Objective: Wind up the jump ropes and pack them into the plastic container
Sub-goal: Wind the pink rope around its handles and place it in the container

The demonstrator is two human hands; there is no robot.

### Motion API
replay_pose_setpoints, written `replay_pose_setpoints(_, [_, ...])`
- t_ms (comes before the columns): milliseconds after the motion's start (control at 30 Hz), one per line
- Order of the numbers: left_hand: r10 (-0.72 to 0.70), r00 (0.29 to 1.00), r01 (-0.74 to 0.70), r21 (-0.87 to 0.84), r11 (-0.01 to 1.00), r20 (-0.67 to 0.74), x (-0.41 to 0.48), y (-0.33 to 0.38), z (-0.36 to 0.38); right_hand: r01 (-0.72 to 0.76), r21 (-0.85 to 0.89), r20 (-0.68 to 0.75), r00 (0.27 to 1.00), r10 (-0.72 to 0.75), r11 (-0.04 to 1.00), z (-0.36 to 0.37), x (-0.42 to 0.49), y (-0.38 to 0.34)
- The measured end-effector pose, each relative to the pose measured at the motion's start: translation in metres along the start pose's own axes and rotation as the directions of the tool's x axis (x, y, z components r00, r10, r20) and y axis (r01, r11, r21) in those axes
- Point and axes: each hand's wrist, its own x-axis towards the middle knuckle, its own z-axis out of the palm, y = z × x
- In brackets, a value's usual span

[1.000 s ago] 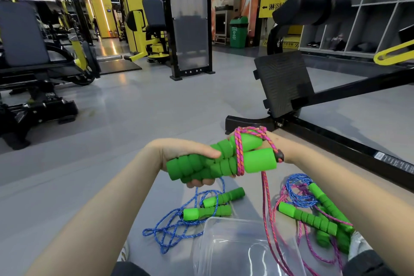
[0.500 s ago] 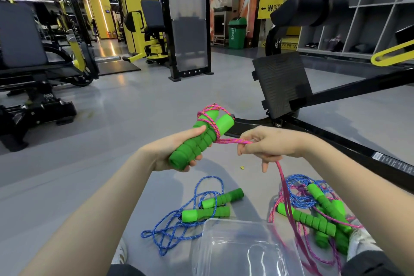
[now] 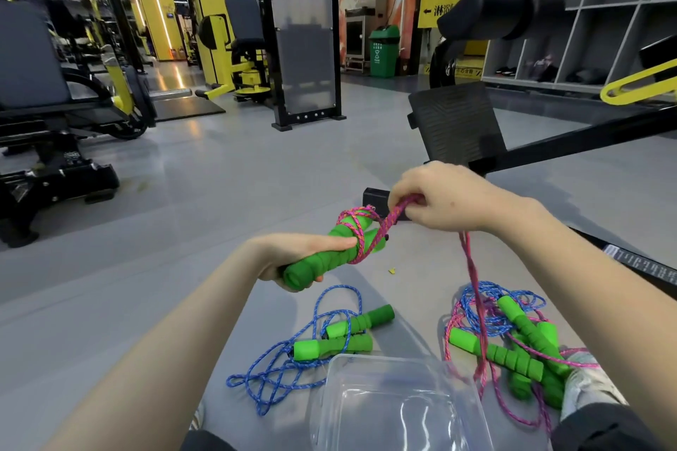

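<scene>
My left hand (image 3: 293,254) grips a pair of green foam handles (image 3: 331,253) held side by side, tips pointing up and away. Pink cord (image 3: 361,231) is wrapped several turns around their upper ends. My right hand (image 3: 445,196) pinches the same pink cord just right of the handles; the loose length (image 3: 476,308) hangs down to the floor. A clear plastic container (image 3: 399,410) sits open below, near my lap. A blue-corded rope with green handles (image 3: 340,337) lies left of it, and a tangle of pink and blue ropes with green handles (image 3: 513,348) lies to its right.
I sit on a grey gym floor. A black machine frame with a footplate (image 3: 454,124) stands just beyond my right hand, its rail (image 3: 637,264) running along the right. A weight bench (image 3: 47,110) stands far left, cubby shelves (image 3: 586,11) at the back right.
The handles swung from lying level to pointing up and away. My right hand came off the handle ends, took the pink cord and carried it up and over, adding turns.
</scene>
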Motion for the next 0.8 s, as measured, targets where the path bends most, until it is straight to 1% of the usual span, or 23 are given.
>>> replay_pose_setpoints(33, [-0.003, 1.000, 0.003, 0.028, 1.000, -0.004, 0.000, 0.001, 0.001, 0.012, -0.046, -0.061, 0.998, -0.015, 0.999, -0.003, 0.000, -0.001])
replay_pose_setpoints(100, [-0.007, 1.000, 0.008, 0.104, 0.995, -0.012, 0.000, 0.002, 0.004, 0.048, -0.050, -0.151, 0.987, -0.056, 0.998, -0.007, 0.000, -0.003])
replay_pose_setpoints(200, [-0.014, 0.999, 0.004, 0.265, 0.964, 0.037, 0.000, 0.000, 0.004, 0.117, 0.085, -0.294, 0.952, -0.087, 0.990, -0.006, 0.004, -0.004])
replay_pose_setpoints(267, [-0.023, 0.990, -0.025, 0.336, 0.941, 0.139, -0.003, 0.000, 0.006, 0.130, 0.208, -0.329, 0.943, -0.056, 0.969, -0.002, 0.010, -0.001])
replay_pose_setpoints(400, [-0.028, 0.943, -0.104, 0.373, 0.922, 0.332, -0.013, 0.005, 0.011, 0.043, 0.435, -0.261, 0.962, 0.081, 0.900, 0.016, 0.012, 0.010])
replay_pose_setpoints(467, [-0.018, 0.901, -0.147, 0.344, 0.927, 0.433, -0.019, 0.010, 0.011, -0.019, 0.504, -0.197, 0.971, 0.137, 0.863, 0.029, 0.012, 0.015])
replay_pose_setpoints(533, [0.039, 0.832, -0.213, 0.253, 0.944, 0.553, -0.023, 0.013, 0.010, -0.070, 0.628, -0.085, 0.984, 0.158, 0.775, 0.038, 0.008, 0.017])
replay_pose_setpoints(600, [0.135, 0.767, -0.261, 0.113, 0.959, 0.627, -0.022, 0.014, 0.007, -0.084, 0.719, 0.007, 0.993, 0.114, 0.690, 0.042, -0.006, 0.015])
replay_pose_setpoints(633, [0.185, 0.760, -0.259, 0.029, 0.965, 0.623, -0.022, 0.015, 0.005, -0.100, 0.717, 0.040, 0.994, 0.102, 0.689, 0.048, -0.012, 0.017])
replay_pose_setpoints(667, [0.227, 0.772, -0.241, -0.058, 0.969, 0.593, -0.022, 0.015, 0.004, -0.174, 0.719, 0.137, 0.985, 0.109, 0.673, 0.051, -0.018, 0.015])
replay_pose_setpoints(700, [0.259, 0.796, -0.219, -0.139, 0.966, 0.547, -0.020, 0.014, 0.003, -0.265, 0.670, 0.236, 0.962, 0.140, 0.694, 0.060, -0.020, 0.016])
replay_pose_setpoints(733, [0.283, 0.820, -0.207, -0.203, 0.957, 0.497, -0.019, 0.014, 0.002, -0.364, 0.621, 0.335, 0.924, 0.185, 0.694, 0.067, -0.020, 0.014])
replay_pose_setpoints(767, [0.297, 0.846, -0.203, -0.248, 0.947, 0.444, -0.016, 0.012, 0.002, -0.373, 0.574, 0.370, 0.912, 0.175, 0.729, 0.076, -0.016, 0.015])
replay_pose_setpoints(800, [0.298, 0.873, -0.198, -0.278, 0.940, 0.386, -0.014, 0.010, 0.001, -0.366, 0.554, 0.362, 0.915, 0.180, 0.748, 0.078, -0.013, 0.011])
